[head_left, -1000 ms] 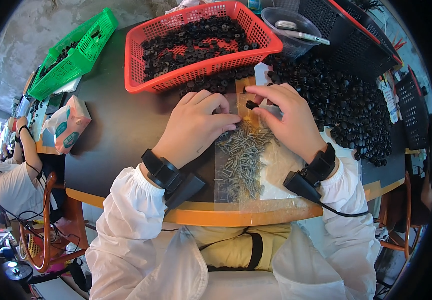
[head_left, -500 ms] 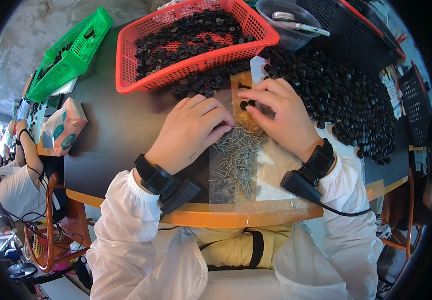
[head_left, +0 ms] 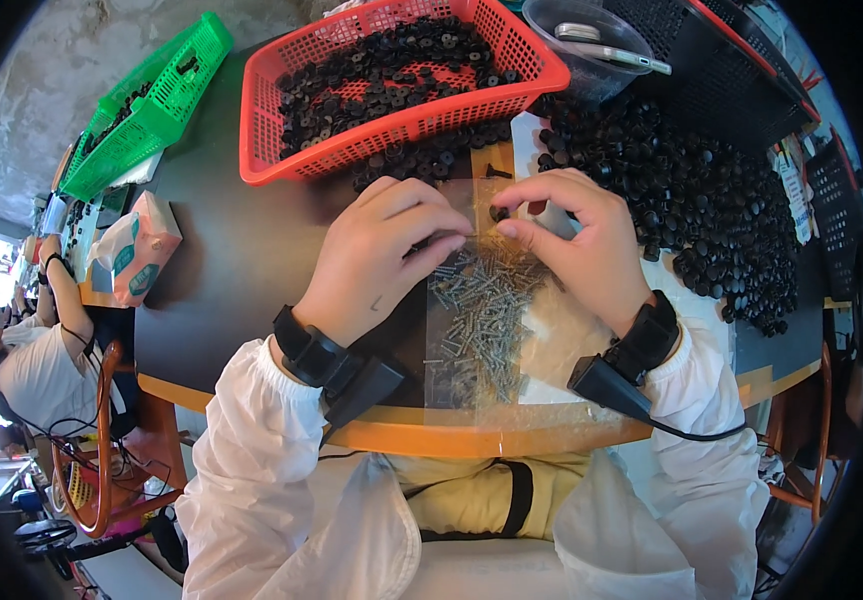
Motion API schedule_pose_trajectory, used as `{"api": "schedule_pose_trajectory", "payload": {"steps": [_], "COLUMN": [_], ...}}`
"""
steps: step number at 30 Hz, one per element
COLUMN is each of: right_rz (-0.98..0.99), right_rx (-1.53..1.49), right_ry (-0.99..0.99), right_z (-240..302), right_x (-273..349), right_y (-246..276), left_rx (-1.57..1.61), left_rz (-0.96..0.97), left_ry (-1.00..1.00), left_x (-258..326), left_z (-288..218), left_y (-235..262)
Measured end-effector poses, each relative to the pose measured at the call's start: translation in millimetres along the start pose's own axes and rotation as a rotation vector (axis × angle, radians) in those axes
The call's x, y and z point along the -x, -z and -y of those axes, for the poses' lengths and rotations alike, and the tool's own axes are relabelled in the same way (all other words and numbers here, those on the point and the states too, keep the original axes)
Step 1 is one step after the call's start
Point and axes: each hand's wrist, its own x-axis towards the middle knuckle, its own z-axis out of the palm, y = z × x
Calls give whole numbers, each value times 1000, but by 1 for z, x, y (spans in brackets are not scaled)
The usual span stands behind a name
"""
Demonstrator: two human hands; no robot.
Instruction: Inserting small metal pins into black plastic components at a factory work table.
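Note:
My right hand [head_left: 587, 235] pinches a small round black plastic part [head_left: 499, 213] between thumb and index finger. Facing it, my left hand [head_left: 377, 245] has its thumb and fingertips pressed together; whatever they hold is too small to make out. Just below both sets of fingertips lies a heap of small silver screws [head_left: 487, 325] on a clear sheet. Right of my right hand spreads a large pile of round black caps [head_left: 712, 215], partly on white paper. A dark loose piece [head_left: 498, 172] lies beyond the fingertips.
A red basket [head_left: 402, 125] of flat black discs stands at the back, more discs before it. A clear tub [head_left: 592, 75] with a phone and black baskets [head_left: 722, 70] stand back right. Left are a green basket [head_left: 157, 120], a tissue pack [head_left: 142, 250] and another person [head_left: 47, 365].
The right thumb and index finger have closed more tightly on the black part, and only one piece shows now instead of two. My left hand stays nearly in place. The whole view has shifted slightly.

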Motion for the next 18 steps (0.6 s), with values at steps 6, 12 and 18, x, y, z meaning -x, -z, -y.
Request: {"api": "schedule_pose_trajectory", "payload": {"steps": [6,12,18], "right_rz": [-26,-2,-43], "right_rx": [25,60,70], "right_ry": [11,35,59], "right_z": [-5,-4,-2], "right_x": [-1,0,1], "right_y": [0,-1,0], "left_rx": [-175,-135,-25], "left_rz": [107,166,75], "left_ry": [-121,-94,-137], "left_x": [2,3,3], "left_z": [4,3,-1], "left_y": [0,0,4]}}
